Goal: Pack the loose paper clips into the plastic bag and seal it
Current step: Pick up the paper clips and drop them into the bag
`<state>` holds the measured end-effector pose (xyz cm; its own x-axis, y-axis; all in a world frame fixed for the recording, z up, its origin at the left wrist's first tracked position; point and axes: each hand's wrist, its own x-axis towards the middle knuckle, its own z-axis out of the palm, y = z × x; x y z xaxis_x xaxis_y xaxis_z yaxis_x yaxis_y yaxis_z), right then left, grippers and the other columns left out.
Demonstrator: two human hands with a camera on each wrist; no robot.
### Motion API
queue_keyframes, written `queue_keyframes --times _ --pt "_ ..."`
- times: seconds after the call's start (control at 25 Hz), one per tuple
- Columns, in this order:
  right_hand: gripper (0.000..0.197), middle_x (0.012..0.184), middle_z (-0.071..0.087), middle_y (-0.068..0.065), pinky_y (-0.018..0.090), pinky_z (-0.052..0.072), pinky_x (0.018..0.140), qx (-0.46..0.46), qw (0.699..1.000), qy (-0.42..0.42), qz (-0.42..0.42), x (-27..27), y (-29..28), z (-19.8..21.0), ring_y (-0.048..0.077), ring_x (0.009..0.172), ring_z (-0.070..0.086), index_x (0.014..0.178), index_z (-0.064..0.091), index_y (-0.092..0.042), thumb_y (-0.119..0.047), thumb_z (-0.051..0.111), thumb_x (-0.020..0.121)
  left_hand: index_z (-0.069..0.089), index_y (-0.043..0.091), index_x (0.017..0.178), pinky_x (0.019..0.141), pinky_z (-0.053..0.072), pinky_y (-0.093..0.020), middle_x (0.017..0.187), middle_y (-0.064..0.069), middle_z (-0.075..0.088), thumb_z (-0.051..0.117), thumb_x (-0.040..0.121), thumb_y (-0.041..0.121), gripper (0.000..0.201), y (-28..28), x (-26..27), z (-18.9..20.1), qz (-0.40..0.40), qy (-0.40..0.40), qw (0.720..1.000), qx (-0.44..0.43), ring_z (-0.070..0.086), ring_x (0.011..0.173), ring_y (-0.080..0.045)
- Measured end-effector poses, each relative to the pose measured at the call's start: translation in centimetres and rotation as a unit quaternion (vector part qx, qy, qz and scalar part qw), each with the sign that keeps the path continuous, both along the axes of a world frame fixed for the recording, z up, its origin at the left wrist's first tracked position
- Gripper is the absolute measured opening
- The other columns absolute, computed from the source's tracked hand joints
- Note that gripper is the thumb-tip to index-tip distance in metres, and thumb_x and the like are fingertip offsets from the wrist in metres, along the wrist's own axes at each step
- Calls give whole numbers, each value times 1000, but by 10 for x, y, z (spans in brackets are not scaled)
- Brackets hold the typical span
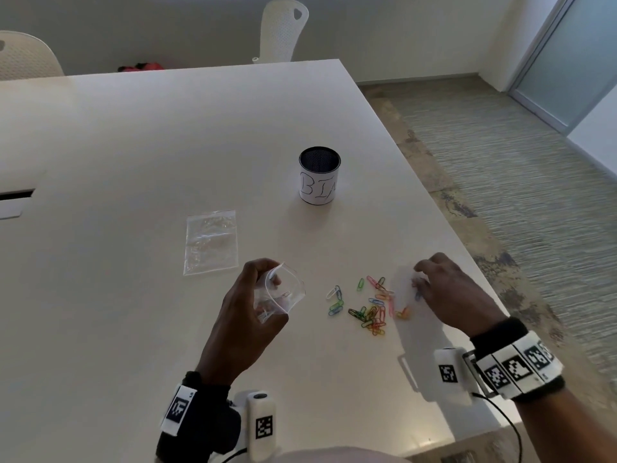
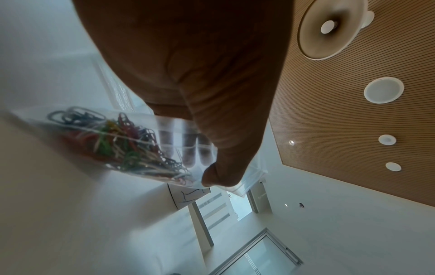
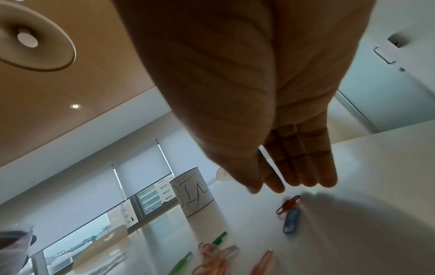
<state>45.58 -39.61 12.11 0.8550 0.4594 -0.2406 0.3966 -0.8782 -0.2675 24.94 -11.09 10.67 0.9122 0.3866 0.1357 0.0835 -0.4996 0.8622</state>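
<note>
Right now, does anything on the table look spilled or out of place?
Only the loose paper clips, scattered on the table between the hands. The left hand holds a plastic bag open; a second bag lies flat, the cup upright.

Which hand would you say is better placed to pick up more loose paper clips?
Right. The right hand hovers over the loose paper clips with fingers free, while the left hand is occupied holding the plastic bag open.

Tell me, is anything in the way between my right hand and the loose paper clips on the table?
Nothing visible. The right hand hovers over the paper clips, holding nothing; bare table lies around them.
</note>
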Motion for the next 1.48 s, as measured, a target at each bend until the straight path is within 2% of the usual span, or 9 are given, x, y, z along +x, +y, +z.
queue_keyframes --times 0.12,0.24,0.36,0.48,0.68,0.88,1.04,1.2,1.48 --pt "22 119 53 11 37 50 96 2 1000 19 19 -16 3 -1 30 110 59 122 59 -7 -14 49 105 52 35 129 71 53 -11 110 16 64 78 79 -4 69 -3 4 0 9 4 1000 -2 65 90 -13" --pt "24 117 53 2 29 49 96 60 993 73 74 -38 14 4 20 106 60 124 60 -13 -24 55 104 52 35 129 72 52 -11 110 16 64 78 78 -4 70 -7 5 2 21 11 1000 0 65 87 -12" --pt "51 121 53 -2 32 53 95 72 987 104 97 -43 15 10 16 109 60 132 57 -18 -43 74 91 52 34 130 75 54 -16 110 17 64 79 78 -4 70 -10 7 1 30 17 999 11 66 91 -11" --pt "71 124 50 -2 29 51 96 31 991 92 95 -45 17 10 18 110 59 135 52 -21 -42 87 77 52 33 132 78 57 -25 111 16 64 80 78 -3 71 -14 8 1 42 14 999 13 67 94 -13" --pt "42 116 57 -1 30 53 94 130 986 58 82 -39 31 -4 19 106 63 129 63 -15 -22 78 90 52 31 131 78 57 -26 110 15 64 80 79 -4 69 -21 12 0 47 8 999 18 67 92 -17" --pt "76 136 47 -3 31 50 100 24 987 16 158 -33 32 0 18 126 47 148 45 -31 -54 77 83 53 30 130 76 53 -15 108 17 63 80 78 -6 69 -25 12 -1 50 2 998 24 65 87 -13" --pt "43 126 51 -2 30 51 96 43 983 3 180 -32 42 -3 18 119 53 132 58 -30 -40 72 92 53 31 131 81 61 -30 110 16 64 80 78 -5 70 -22 14 0 56 -7 998 21 66 98 -15" --pt "13 107 58 1 32 54 80 60 980 -18 187 -30 52 -4 22 97 63 110 66 -19 -18 60 98 52 30 131 82 59 -28 109 15 64 80 77 -5 70 -22 16 0 54 -12 998 32 64 102 -12" --pt "11 89 73 2 31 56 73 115 976 -7 182 -9 57 4 19 79 69 89 76 -14 -5 71 89 52 30 130 81 59 -27 108 14 64 81 77 -2 68 -21 13 1 50 -11 998 35 64 102 -15"
